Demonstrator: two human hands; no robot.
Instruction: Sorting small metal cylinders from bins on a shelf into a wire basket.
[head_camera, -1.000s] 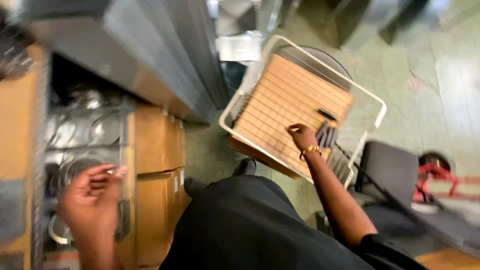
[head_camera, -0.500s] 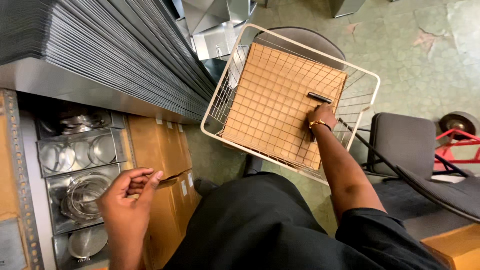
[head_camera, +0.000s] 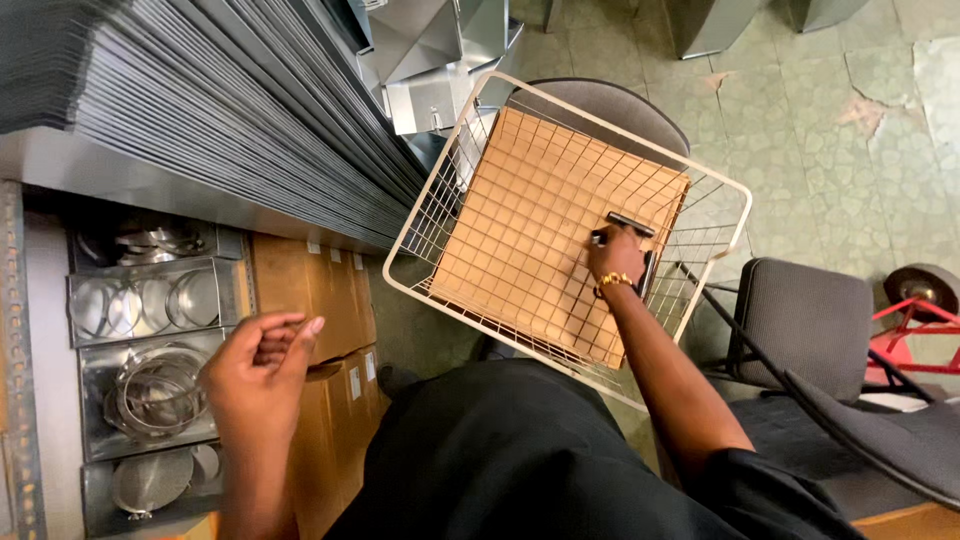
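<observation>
The right hand (head_camera: 615, 262) is gripping a slim black marker (head_camera: 628, 222) inside the cream wire basket (head_camera: 430, 215) — reaching in; the left hand (head_camera: 258, 375) is hovering, loosely curled and empty — lifting it clear likely comes next.

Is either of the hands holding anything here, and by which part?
The right hand grips a black marker around its middle, inside the wire basket. The left hand looks empty, fingers loosely curled.
</observation>
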